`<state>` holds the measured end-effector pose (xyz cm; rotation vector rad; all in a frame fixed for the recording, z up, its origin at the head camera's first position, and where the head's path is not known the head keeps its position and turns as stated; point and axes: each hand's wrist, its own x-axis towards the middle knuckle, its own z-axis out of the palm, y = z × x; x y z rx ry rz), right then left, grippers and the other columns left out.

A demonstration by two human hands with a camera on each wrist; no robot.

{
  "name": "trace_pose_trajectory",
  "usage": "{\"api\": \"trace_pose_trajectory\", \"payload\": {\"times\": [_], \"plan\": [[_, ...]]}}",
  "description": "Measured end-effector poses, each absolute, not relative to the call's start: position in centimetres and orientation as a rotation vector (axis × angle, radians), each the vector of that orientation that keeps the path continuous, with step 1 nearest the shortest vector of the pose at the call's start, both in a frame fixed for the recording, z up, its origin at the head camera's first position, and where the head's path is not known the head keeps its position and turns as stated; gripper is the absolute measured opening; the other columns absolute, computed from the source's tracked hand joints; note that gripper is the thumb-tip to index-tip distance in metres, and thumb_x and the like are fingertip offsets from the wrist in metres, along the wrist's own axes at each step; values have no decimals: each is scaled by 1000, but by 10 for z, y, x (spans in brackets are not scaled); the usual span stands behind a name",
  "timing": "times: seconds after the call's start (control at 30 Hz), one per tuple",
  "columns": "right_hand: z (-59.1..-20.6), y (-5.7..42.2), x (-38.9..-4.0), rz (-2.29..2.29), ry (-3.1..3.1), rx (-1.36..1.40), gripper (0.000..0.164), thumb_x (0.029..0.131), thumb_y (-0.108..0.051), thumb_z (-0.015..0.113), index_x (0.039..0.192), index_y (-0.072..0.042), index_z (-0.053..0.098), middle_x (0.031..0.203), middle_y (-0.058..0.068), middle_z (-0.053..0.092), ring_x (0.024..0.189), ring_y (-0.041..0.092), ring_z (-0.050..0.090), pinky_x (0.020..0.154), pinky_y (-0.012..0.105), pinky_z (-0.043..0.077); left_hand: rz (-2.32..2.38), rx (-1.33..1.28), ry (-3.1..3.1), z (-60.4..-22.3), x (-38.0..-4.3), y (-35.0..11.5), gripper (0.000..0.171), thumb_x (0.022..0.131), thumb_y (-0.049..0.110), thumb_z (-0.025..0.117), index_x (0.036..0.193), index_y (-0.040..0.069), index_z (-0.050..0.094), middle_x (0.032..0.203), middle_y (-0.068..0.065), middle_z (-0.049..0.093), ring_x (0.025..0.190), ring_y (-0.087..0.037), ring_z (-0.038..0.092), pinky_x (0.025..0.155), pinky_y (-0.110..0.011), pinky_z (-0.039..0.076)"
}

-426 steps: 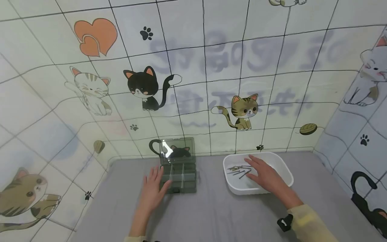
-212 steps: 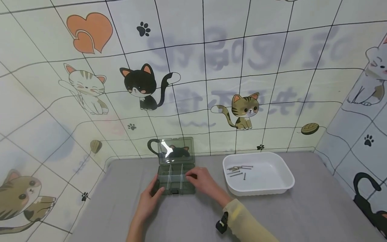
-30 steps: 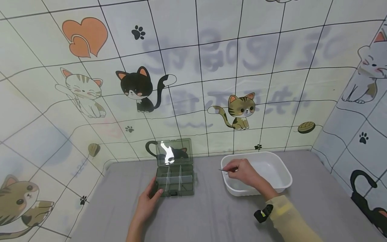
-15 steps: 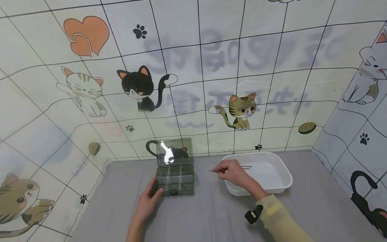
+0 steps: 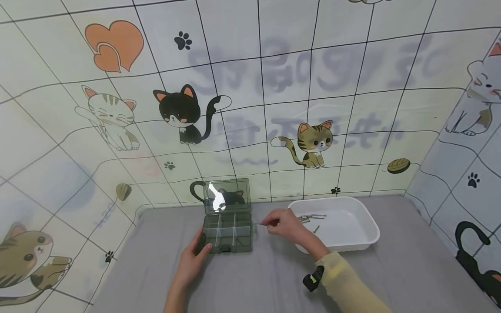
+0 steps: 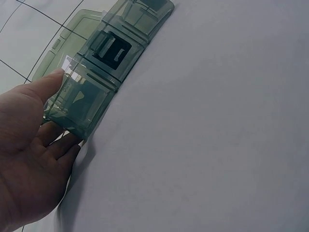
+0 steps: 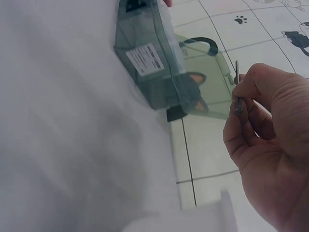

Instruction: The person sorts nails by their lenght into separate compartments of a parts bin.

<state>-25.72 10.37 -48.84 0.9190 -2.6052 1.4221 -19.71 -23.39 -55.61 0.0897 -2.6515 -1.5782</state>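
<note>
My left hand [image 5: 191, 260] holds the front left corner of a green see-through compartment box [image 5: 245, 248], thumb at the rim and fingers along its side. The box's lid [image 5: 227, 196] stands raised at the back, and white dividers split the inside. A thin dark piece lies in the front right compartment. My right hand [image 5: 288, 227] pinches a metal nail [image 7: 238, 89] between thumb and fingers, just right of the box, its point towards the box. In the right wrist view the nail's round head shows below the fingertips.
A white tray [image 5: 348, 228] stands to the right, partly behind my right forearm. Several nails [image 5: 313, 216] lie in its left part, with a brass-coloured one [image 5: 316, 228] apart from them. A grey cloth [image 5: 270, 278] covers the table; a cat-print sheet hangs behind.
My right hand has moved left from over the tray to beside the box, carrying the nail. Compared with the earliest frame, my left hand now holds the box corner.
</note>
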Motion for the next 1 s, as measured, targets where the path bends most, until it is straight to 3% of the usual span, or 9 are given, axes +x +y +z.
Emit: {"api": "trace_pose_trajectory", "payload": {"times": [0.33, 1.0], "plan": [[-505, 70, -264, 1421, -2603, 978, 23, 79, 8, 66, 95, 0, 81, 89, 6, 75, 76, 5, 63, 67, 22, 54, -1538, 81, -2650, -556, -197, -238, 69, 101, 25, 69, 161, 12, 36, 163, -18, 32, 150, -39, 28, 118, -56, 30], [-511, 34, -265, 1354, -2734, 797, 19, 77, 5, 69, 93, 3, 79, 85, 3, 71, 75, 11, 60, 63, 23, 51, -1549, 47, -2629, -562, -198, -237, 69, 102, 27, 67, 162, 15, 34, 164, -14, 32, 151, -36, 28, 119, -54, 28]]}}
